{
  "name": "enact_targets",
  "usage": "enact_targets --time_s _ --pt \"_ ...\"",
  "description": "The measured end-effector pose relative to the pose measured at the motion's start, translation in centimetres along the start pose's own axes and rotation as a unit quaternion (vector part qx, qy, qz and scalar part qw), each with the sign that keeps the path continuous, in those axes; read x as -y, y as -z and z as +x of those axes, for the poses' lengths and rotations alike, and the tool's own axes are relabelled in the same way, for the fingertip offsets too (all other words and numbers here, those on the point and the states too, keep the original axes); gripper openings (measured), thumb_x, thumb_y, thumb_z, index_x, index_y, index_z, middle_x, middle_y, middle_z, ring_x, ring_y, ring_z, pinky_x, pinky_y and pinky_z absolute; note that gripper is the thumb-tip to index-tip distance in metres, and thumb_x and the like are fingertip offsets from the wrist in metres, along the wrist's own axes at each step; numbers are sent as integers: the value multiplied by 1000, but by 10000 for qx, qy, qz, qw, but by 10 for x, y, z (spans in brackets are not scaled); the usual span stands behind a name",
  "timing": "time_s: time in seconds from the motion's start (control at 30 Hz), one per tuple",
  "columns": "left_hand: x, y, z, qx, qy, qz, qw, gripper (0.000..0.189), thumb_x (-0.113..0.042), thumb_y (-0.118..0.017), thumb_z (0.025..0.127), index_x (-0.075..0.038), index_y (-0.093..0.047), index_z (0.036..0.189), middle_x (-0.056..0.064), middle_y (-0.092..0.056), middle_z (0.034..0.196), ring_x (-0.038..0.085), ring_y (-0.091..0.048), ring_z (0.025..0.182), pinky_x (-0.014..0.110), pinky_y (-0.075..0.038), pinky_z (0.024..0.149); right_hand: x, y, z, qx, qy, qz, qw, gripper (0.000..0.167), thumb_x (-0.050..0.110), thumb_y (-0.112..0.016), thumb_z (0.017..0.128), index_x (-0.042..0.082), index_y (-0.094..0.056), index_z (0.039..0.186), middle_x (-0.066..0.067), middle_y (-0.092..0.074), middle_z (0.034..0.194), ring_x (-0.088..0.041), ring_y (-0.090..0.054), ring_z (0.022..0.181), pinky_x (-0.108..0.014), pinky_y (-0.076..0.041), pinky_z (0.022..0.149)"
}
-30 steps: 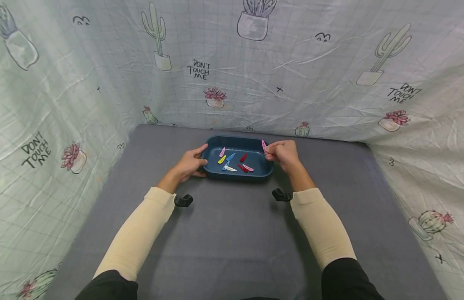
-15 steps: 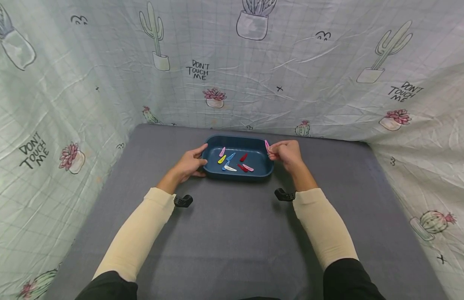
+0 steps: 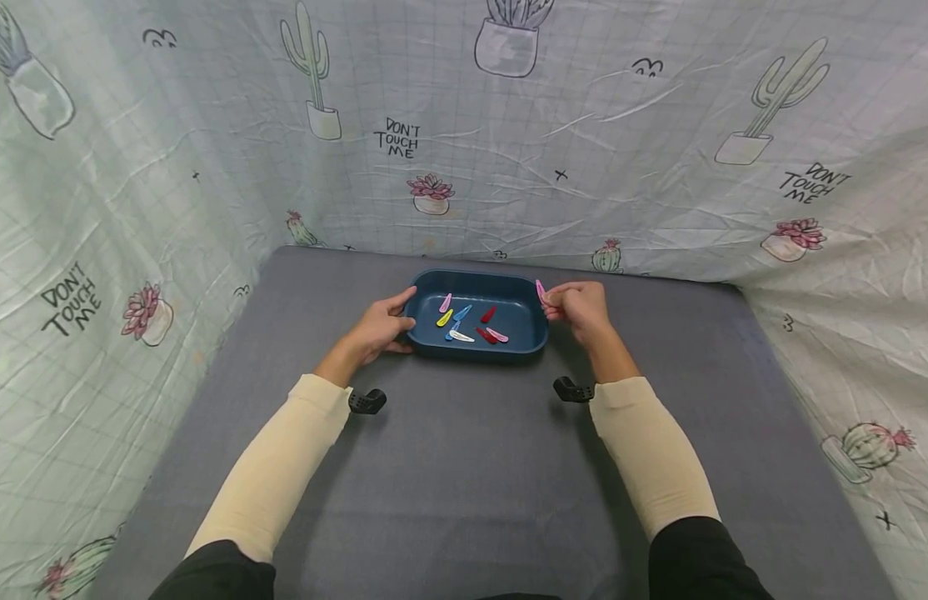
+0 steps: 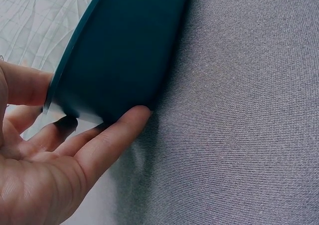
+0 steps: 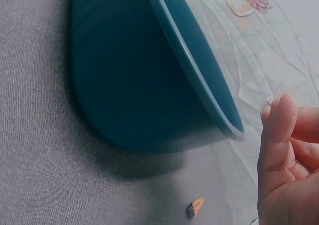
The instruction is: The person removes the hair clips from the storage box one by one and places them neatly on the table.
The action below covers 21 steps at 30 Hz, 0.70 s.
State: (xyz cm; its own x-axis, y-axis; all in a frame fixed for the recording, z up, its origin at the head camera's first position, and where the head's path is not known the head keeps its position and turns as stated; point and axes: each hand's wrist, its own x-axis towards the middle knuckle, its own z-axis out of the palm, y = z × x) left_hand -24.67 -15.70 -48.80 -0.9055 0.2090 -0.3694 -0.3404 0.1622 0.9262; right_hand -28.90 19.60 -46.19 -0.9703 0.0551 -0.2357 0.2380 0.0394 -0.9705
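A dark blue rectangular plastic tray (image 3: 479,355) stands near the table's far edge. My left hand (image 3: 374,330) grips its left end, thumb over the rim and fingers along the outer wall. At the right end my right hand (image 3: 581,310) pinches a pink snap hair clip (image 3: 540,290) upright, level with the rim. In the right wrist view only a shiny tip shows between thumb and finger. Inside the tray lie more hair clips: a pink one (image 3: 445,302), a yellow one (image 3: 445,317), blue ones (image 3: 461,312), a white one (image 3: 461,337), red ones (image 3: 488,314) and a second pink (image 3: 497,335).
Grey cloth covers the table (image 3: 456,467). Behind it and on both sides hangs a pale curtain (image 3: 494,167) printed with cacti. A small orange-brown object (image 5: 196,207) lies on the cloth past the tray's right end in the right wrist view.
My right hand has shifted slightly right with the pink hair clip, from over the tray's inside to its right rim. My left hand and the tray stay put.
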Motion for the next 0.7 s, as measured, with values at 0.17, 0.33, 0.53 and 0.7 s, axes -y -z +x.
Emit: enact_targets --time_s 0.17,0.33,0.53,0.7 --pt "0 0 -1 -41 37 -23 10000 75 -2 -49 106 -34 -21 167 5 -15 177 38 -46 148 62 -54 102 -2 2 1 -31 -8 -50 10000 12 -7 -67 93 -2 -74 85 1 -69 62 -5 -63 49 -19 -57 51" --pt "0 0 -2 -60 36 -3 10000 75 -3 -49 106 -34 -20 167 5 -14 177 37 -46 147 62 -55 101 -6 5 3 -112 6 -81 9999 6 -8 -68 92 -9 -74 91 2 -69 61 -5 -63 49 -19 -57 51" --pt "3 -1 -1 -81 9 5 10000 75 -3 -50 106 -34 -21 167 5 -15 177 37 -46 147 62 -55 101 -12 9 6 -185 -3 -49 9998 6 -8 -66 92 -9 -73 91 1 -68 59 -5 -63 49 -18 -56 49" --pt "4 -2 -1 -110 31 11 9999 75 -3 -51 106 -36 -23 167 5 -17 176 37 -47 146 62 -55 100 -13 10 6 -209 17 -40 9998 6 -8 -66 93 -9 -71 91 1 -67 59 -5 -63 50 -18 -57 50"
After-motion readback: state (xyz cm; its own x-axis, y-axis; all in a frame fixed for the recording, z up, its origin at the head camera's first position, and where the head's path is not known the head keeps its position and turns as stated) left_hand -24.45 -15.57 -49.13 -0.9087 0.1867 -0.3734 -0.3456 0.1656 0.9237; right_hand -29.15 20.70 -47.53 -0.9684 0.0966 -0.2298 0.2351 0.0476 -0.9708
